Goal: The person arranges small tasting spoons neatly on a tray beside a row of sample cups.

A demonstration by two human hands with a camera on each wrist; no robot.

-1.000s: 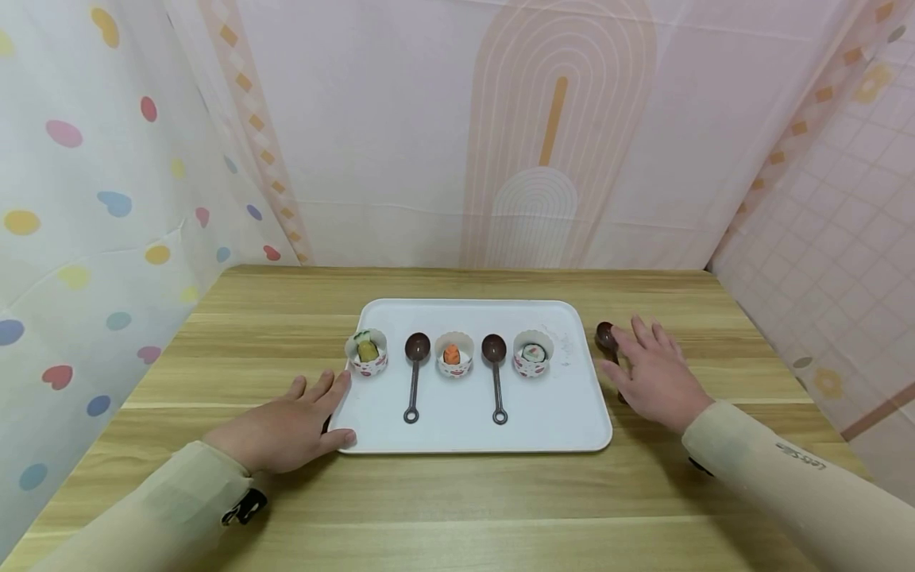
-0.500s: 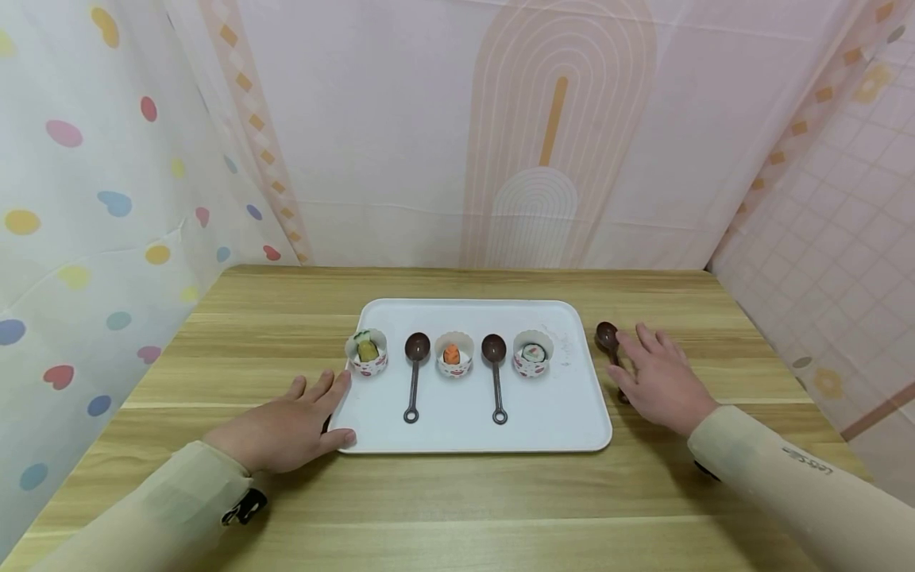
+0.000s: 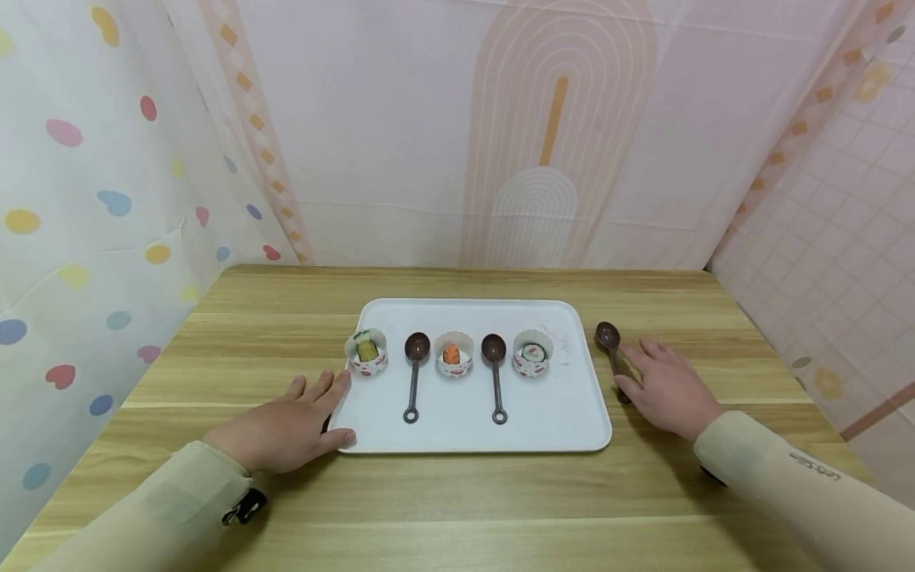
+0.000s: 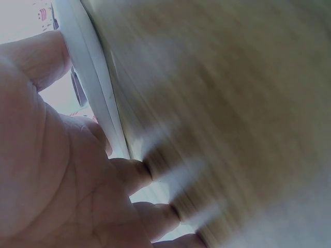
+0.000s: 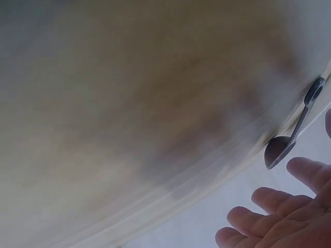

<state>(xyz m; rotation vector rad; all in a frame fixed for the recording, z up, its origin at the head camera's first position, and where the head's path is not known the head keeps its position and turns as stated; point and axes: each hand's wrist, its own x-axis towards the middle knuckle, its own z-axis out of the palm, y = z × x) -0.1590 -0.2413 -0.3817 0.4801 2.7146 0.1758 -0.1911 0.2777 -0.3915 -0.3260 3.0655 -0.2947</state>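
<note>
A white tray lies on the wooden table. My left hand rests at its left edge, fingers spread and thumb over the rim; the left wrist view shows the thumb against the tray's side. To the right of the tray lies a brown measuring spoon, its handle partly behind my right thumb. Beside that spoon, my right hand reaches over the table with fingers extended and holds nothing. From the right wrist, the spoon's bowl shows just past the fingertips.
On the tray, two more brown spoons, a left one and a right one, alternate with three paper cups. The left cup holds a green piece, the middle cup an orange one, the right cup a sushi-roll-like piece. Patterned curtains surround the table.
My right hand has drawn slightly right and toward me, uncovering more of the spoon beside the tray. The left hand and the tray stay where they were.
</note>
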